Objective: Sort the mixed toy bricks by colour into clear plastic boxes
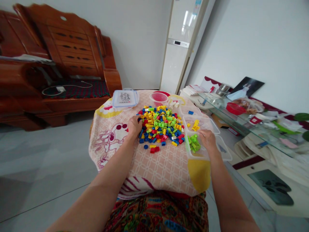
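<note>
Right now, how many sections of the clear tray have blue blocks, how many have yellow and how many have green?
Blue blocks: 1 section
Yellow blocks: 1 section
Green blocks: 1 section
Total: 3 sections with blocks that I can see. The right hand hides a bit of the tray.

Soft, fairly even light falls on the table [154, 167], with faint shadows. Beyond its far edge, white window-like glare streaks the tall white unit [180, 29]; the wooden bench [79, 45] past the left edge shines. The bricks [161, 124] look slightly soft, and wide-angle distortion tilts the outer uprights.
</note>
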The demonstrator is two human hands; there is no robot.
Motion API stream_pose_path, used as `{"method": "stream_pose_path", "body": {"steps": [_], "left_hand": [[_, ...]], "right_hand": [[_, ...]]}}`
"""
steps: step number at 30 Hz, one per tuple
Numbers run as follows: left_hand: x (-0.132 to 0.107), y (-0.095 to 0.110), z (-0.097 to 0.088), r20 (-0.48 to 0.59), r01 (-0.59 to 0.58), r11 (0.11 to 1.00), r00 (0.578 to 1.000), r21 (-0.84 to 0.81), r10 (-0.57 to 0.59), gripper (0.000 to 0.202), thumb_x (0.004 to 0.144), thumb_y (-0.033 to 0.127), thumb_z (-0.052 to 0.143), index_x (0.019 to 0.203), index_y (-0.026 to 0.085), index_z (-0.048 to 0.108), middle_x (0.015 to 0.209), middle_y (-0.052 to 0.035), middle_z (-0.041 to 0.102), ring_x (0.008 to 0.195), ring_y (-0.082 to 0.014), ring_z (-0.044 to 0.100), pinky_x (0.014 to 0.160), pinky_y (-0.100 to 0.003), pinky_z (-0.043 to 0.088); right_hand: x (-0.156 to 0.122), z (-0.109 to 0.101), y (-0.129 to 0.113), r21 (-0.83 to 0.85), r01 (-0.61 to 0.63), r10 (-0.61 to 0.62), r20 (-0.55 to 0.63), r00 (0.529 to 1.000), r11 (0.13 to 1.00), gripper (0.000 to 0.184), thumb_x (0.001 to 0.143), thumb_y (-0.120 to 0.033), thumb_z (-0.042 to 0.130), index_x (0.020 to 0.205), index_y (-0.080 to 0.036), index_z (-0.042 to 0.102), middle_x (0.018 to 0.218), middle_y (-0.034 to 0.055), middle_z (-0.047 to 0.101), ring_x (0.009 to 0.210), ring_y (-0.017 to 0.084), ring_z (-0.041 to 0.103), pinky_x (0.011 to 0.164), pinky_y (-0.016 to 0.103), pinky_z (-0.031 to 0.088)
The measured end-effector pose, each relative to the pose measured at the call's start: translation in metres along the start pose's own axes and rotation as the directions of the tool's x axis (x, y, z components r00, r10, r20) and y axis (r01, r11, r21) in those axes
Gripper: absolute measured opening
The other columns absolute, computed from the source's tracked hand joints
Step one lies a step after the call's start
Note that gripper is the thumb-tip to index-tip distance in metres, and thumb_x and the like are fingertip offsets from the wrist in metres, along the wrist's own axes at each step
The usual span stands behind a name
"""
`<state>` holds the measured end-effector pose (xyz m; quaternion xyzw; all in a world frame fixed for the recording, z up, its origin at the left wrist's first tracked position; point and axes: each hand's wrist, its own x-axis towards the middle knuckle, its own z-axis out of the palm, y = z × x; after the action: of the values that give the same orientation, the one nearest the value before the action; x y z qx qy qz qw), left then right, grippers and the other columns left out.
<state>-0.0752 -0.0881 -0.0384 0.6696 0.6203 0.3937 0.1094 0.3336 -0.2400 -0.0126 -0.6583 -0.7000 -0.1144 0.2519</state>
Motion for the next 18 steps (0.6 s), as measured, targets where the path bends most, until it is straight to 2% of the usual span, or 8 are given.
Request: {"method": "stream_pose_path", "body": {"steps": [4,9,15,18], "left_hand": [[0.0,0.0,0.0,-0.004,-0.002,1.0,1.0,-0.013,0.002,0.037,0.084,0.022,0.053,0.116,0.018,0.072,0.119,-0.0135,0.073,0.112,-0.0308,0.066,0.103,-0.045,0.05],[0.0,0.0,-0.001,-0.017,0.012,1.0,1.0,-0.02,-0.012,0.036,0.083,0.023,0.055,0.114,0.02,0.072,0.116,-0.0113,0.073,0.112,-0.0298,0.066,0.103,-0.042,0.051],[-0.001,0.003,-0.001,-0.009,0.021,0.999,1.0,-0.029,-0.022,0.035,0.084,0.022,0.055,0.114,0.019,0.072,0.12,-0.0124,0.072,0.115,-0.0305,0.065,0.104,-0.043,0.049],[-0.002,0.004,-0.002,0.0,0.03,0.999,1.0,-0.022,-0.03,0.035,0.085,0.021,0.055,0.115,0.018,0.071,0.121,-0.013,0.071,0.116,-0.0303,0.065,0.105,-0.042,0.049]], "right_hand": [[0.0,0.005,-0.002,0.006,-0.015,0.015,-0.051,0.999,1.0,0.028,0.086,-0.018,0.052,0.094,-0.018,0.078,0.102,0.0138,0.078,0.099,0.027,0.071,0.093,0.043,0.054],[0.003,0.01,-0.006,0.035,-0.014,0.016,-0.053,0.998,0.999,0.027,0.084,-0.018,0.052,0.089,-0.019,0.079,0.096,0.012,0.079,0.092,0.026,0.072,0.088,0.039,0.056],[0.003,0.014,-0.008,0.095,-0.082,0.099,-0.187,0.977,0.992,0.021,0.082,-0.022,0.057,0.087,-0.017,0.077,0.101,0.014,0.078,0.098,0.029,0.071,0.094,0.043,0.055],[0.003,0.013,-0.007,0.111,-0.082,0.098,-0.15,0.984,0.99,0.02,0.082,-0.022,0.057,0.086,-0.018,0.076,0.098,0.0135,0.079,0.096,0.028,0.072,0.092,0.042,0.055]]}}
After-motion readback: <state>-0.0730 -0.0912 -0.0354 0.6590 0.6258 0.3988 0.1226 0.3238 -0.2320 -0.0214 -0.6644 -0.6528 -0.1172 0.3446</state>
